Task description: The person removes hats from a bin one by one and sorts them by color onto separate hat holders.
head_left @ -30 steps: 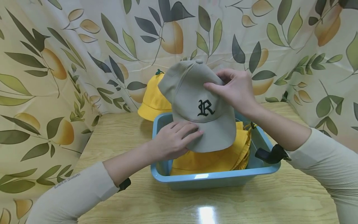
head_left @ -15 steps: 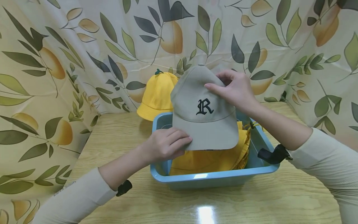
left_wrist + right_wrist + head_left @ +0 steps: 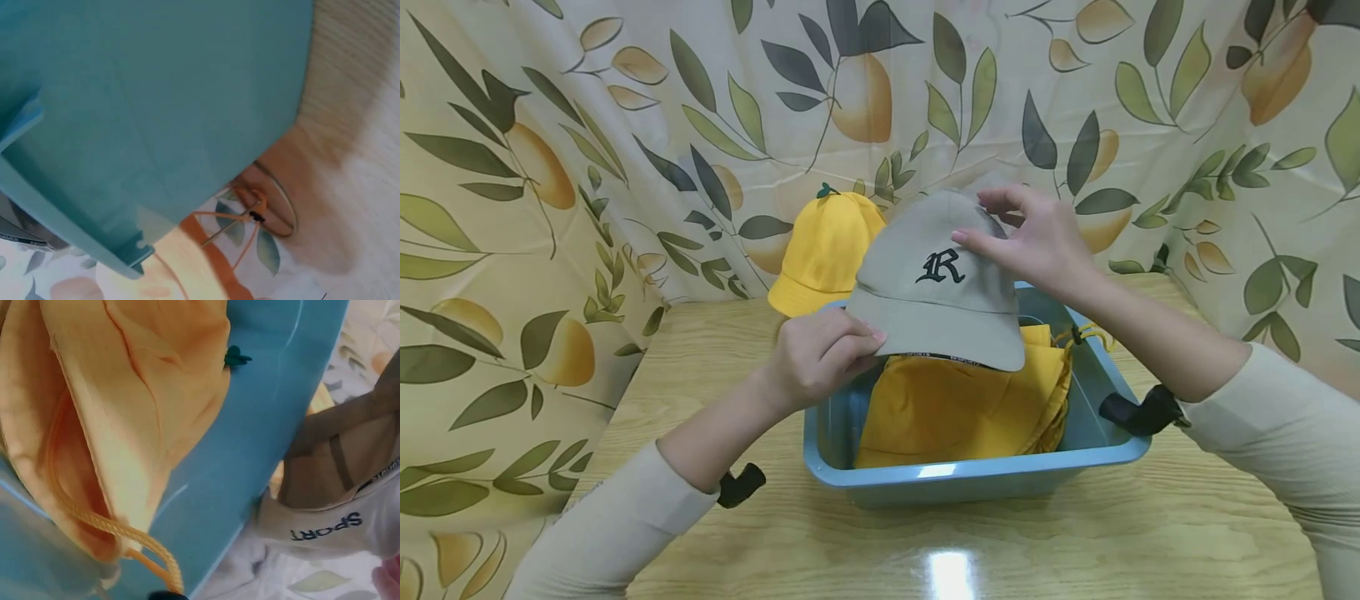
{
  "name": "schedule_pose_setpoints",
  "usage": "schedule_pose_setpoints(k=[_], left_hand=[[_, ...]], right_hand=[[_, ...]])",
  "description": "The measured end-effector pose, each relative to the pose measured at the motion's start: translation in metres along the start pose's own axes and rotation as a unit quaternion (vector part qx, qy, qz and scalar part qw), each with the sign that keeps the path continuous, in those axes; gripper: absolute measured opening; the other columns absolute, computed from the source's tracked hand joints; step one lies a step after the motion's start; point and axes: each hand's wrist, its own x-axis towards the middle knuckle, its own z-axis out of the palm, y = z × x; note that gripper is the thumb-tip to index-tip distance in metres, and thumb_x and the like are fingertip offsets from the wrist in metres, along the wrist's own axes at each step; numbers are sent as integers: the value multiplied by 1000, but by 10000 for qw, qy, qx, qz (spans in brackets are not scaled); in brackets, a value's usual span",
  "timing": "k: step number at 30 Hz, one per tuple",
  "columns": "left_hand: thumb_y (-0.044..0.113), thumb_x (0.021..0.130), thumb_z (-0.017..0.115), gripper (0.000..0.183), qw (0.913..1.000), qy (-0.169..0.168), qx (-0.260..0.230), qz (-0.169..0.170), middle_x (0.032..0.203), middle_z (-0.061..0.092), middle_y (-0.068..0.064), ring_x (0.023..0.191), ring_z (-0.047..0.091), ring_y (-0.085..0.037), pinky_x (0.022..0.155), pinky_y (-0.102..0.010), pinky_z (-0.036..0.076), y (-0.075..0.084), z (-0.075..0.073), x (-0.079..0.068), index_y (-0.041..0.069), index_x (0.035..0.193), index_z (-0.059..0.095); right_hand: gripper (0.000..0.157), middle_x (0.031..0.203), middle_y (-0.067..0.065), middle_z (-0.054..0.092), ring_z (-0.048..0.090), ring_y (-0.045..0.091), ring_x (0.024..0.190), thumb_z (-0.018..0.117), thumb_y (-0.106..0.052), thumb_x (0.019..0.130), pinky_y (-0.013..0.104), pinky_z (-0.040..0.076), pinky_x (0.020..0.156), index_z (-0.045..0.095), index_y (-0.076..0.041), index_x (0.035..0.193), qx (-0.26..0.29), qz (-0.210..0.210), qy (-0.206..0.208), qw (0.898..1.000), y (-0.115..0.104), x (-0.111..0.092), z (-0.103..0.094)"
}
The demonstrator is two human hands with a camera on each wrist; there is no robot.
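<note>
A grey baseball cap [image 3: 936,283] with a dark embroidered R hangs tilted over the blue bin, brim toward me. My left hand [image 3: 816,358] pinches the left end of its brim, thumb on top. At the upper right of the crown, my right hand [image 3: 1033,237] holds the cap, thumb across the front and fingers at the top edge. In the right wrist view, the cap [image 3: 337,531] shows its back opening and the word SPORT, with a fingertip [image 3: 387,581] beside it. A folded yellow hat [image 3: 958,408] with a cord lies in the bin below.
The blue bin [image 3: 1000,471] stands on the wood-grain table [image 3: 737,542]. Behind its left corner, another yellow hat [image 3: 831,246] with a green sprout sits upright. A patterned cloth [image 3: 700,83] hangs close behind and at both sides. The yellow cord [image 3: 1086,333] reaches over the bin's right rim.
The cap has turned from slanting left to facing forward, then its crown has tipped back and its brim lifted. My left hand has slid to the brim's left end and risen.
</note>
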Motion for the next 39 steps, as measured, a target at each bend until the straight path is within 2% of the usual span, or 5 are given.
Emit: schedule_pose_setpoints(k=[9, 14, 21, 29, 39], left_hand=[[9, 90, 62, 13, 9994, 310, 64, -128, 70, 64, -9, 60, 65, -19, 54, -26, 54, -15, 4, 9, -2, 82, 60], [-4, 77, 65, 9, 9988, 371, 133, -273, 69, 63, -10, 58, 63, -20, 51, -27, 53, -24, 5, 16, -1, 83, 59], [-9, 70, 67, 17, 9977, 340, 372, -442, 69, 59, -11, 57, 59, -21, 42, -24, 46, -36, 4, 29, -2, 83, 59], [-9, 75, 65, 14, 9974, 166, 544, -451, 70, 57, -11, 57, 55, -21, 43, -27, 47, -49, 3, 49, -2, 85, 60], [-6, 84, 55, 5, 9972, 55, 704, -259, 69, 52, -11, 54, 47, -20, 40, -28, 36, -68, 15, 85, -1, 84, 55]], right_hand=[[45, 105, 14, 70, 67, 26, 92, 84, -7, 68, 18, 51, 82, 66, 4, 109, -298, -2083, 559, 9760, -19, -13, -13], [54, 104, 14, 70, 67, 26, 85, 68, -43, 85, 9, 46, 82, 64, 4, 112, -310, -2898, 499, 9553, -27, -22, -22], [62, 98, 16, 70, 66, 27, 81, 53, -53, 91, 30, 49, 52, 63, 3, 115, -1206, -3751, 421, 9181, -28, -28, -31], [21, 85, 17, 70, 68, 30, 71, 67, -6, 79, 35, 39, 35, 63, 0, 98, -2280, -4063, 530, 8833, -23, -25, -39], [25, 87, 22, 66, 63, 33, 68, 61, 6, 78, 47, 46, 43, 60, 6, 103, -2283, -3944, 1235, 8815, -17, -7, -48]])
